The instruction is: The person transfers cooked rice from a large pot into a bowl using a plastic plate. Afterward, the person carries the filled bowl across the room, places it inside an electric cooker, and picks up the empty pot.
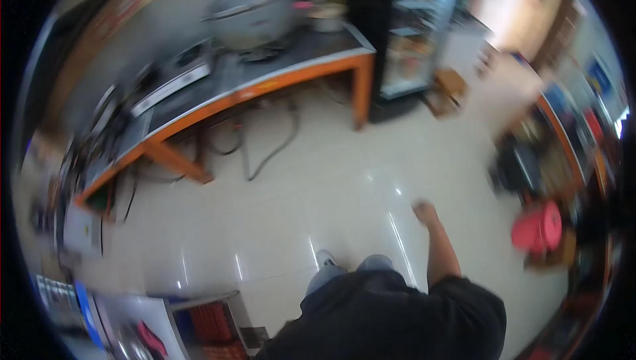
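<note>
My right hand (424, 213) hangs out in front of my body over the pale tiled floor (318, 194). Its fingers look curled into a loose fist, a little blurred, and nothing shows sticking out of it. No object touches this hand. My left hand is out of view, with the dark shirt (384, 320) filling the lower middle. One shoe (324, 258) shows below my legs.
An orange-framed counter (265, 86) along the wall carries a gas stove (171, 88) and a large metal pot (255, 19). Hoses (271, 154) hang beneath it. A glass-door fridge (407, 42) stands beyond. On the right are a pink bucket (538, 227) and a black container (520, 164).
</note>
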Available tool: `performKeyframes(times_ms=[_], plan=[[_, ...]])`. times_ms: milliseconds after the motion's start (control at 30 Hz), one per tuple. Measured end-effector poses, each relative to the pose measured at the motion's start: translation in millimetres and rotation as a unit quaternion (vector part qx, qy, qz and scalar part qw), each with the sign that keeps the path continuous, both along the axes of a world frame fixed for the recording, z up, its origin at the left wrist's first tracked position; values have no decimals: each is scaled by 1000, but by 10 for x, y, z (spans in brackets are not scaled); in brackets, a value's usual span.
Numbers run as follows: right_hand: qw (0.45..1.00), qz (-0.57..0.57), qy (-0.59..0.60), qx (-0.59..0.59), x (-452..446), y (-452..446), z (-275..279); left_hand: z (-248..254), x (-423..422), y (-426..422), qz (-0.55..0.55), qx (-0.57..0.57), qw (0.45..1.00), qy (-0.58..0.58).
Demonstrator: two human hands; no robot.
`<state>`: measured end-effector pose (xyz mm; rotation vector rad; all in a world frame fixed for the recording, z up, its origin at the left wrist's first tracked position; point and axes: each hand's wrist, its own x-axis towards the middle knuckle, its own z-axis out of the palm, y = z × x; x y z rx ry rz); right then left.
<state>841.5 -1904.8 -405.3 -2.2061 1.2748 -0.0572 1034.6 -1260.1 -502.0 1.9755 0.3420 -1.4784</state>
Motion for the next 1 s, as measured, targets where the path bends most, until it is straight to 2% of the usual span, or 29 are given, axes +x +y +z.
performKeyframes(times_ms=[33, 67, 100, 133, 167, 200, 233, 300, 333, 367, 433, 467, 500, 567, 600, 667, 700, 767, 833, 867, 933, 1000], plan=[[987, 121, 25, -107, -6, -116, -722, -79, 276, -153, -4, -11, 1000, -8], [986, 114, 110, 54, 82, -74, -925, -171, 626, -356, -8, -25, 999, -22], [935, 140, 247, 211, 270, 55, -764, -292, 989, -587, -12, -42, 998, -45], [910, 111, 294, 271, 338, 177, -733, -340, 1400, -934, 5, -70, 993, -92], [877, 84, 343, 324, 431, 300, -662, -223, 1856, -1364, 8, -67, 994, -87], [870, 8, 321, 373, 391, 385, -725, 281, 2233, -1877, 89, -117, 986, -83], [856, -73, 294, 419, 384, 419, -738, 536, 2623, -2250, 76, -143, 980, -114], [872, -98, 241, 415, 613, 452, -191, 651, 3400, -2863, 53, -197, 965, -166], [845, -82, 302, 434, 859, 266, 5, 664, 3784, -3197, 47, -225, 956, -181], [857, -144, 240, 433, 926, 56, 20, 674, 4143, -3547, 47, -213, 959, -180], [857, -278, 104, 422, 1011, -216, -57, 1016, 4688, -4257, 49, -227, 952, -198], [954, -200, 47, 219, 1104, -318, -131, 1114, 4915, -4574, 44, -213, 955, -200], [984, -148, 59, 81, 1041, -571, -797, 1131, 5158, -4857, 18, -219, 956, -196], [963, -184, 165, 110, 1677, -1451, -1077, 1402, 5559, -5542, -10, -218, 955, -199], [956, -213, 162, 117, 2072, -1756, -993, 1672, 5708, -5868, -52, -246, 943, -219], [963, -237, 101, 75, 2916, -2260, -501, 1650, 6218, -6292, -140, -296, 917, -226], [968, -239, 51, 51, 3345, -2458, -228, 1727, 6367, -6533, -204, -280, 907, -240], [981, -178, -18, 79, 4119, -2759, 194, 1895, 6713, -6844, -305, -242, 877, -280], [986, -133, -52, 85, 4787, -2863, 598, 1933, 7012, -7190, -360, -274, 846, -283], [988, -126, -45, 75, 4962, -2787, 610, 1909, 7137, -7250, -384, -292, 828, -286], [995, -71, -31, 63, 5490, -2915, 772, 2328, 7218, -7435, -384, -329, 836, -212], [992, -72, -61, 82, 5960, -3073, 1134, 2490, 7401, -7513, -366, -363, 843, -150]])
